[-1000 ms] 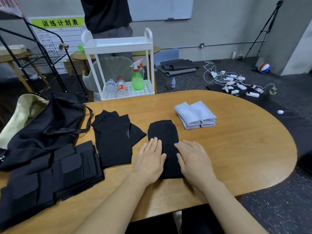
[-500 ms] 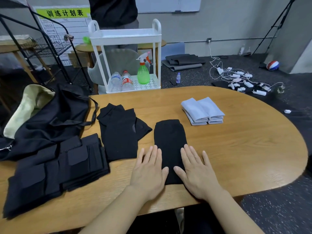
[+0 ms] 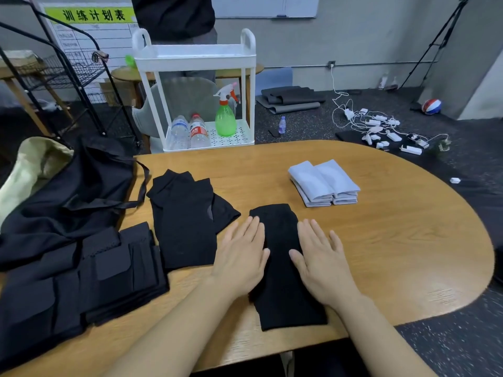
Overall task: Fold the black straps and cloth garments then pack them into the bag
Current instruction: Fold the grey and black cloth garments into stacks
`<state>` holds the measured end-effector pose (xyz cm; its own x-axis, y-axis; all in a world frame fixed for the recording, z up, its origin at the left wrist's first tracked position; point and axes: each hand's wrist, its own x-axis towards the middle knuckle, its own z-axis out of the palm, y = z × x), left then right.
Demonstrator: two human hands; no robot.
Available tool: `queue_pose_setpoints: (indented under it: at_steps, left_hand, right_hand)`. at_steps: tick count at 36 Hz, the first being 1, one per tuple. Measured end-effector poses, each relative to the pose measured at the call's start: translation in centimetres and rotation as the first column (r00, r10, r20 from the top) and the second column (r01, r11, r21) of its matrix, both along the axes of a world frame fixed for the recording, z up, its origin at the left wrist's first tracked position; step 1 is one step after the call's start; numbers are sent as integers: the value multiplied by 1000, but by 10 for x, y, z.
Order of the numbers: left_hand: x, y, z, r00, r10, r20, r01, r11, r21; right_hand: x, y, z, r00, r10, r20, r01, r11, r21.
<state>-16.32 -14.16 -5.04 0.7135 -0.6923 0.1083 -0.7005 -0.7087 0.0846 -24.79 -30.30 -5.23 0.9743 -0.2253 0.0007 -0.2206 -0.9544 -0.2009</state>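
Both hands lie flat with fingers straight, left hand (image 3: 242,254) and right hand (image 3: 318,263) flanking the black cloth (image 3: 283,265) at lower centre, its long axis running away from the person, bag (image 3: 68,191) off at left.

Left hand (image 3: 241,257), right hand (image 3: 322,263) flat on black cloth (image 3: 283,268); wooden table (image 3: 394,240)

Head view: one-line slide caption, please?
Both flat hands, left hand and right hand, press a narrow folded black cloth on the oval wooden table.
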Motion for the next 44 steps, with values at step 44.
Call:
queue_pose_setpoints:
  at_steps: [44]
  left_hand:
    - [10,31,-25,996,-72,-56,56,967,-247]
  right_hand:
    - [3,-34,-13,970,-44,238,-56,915,399]
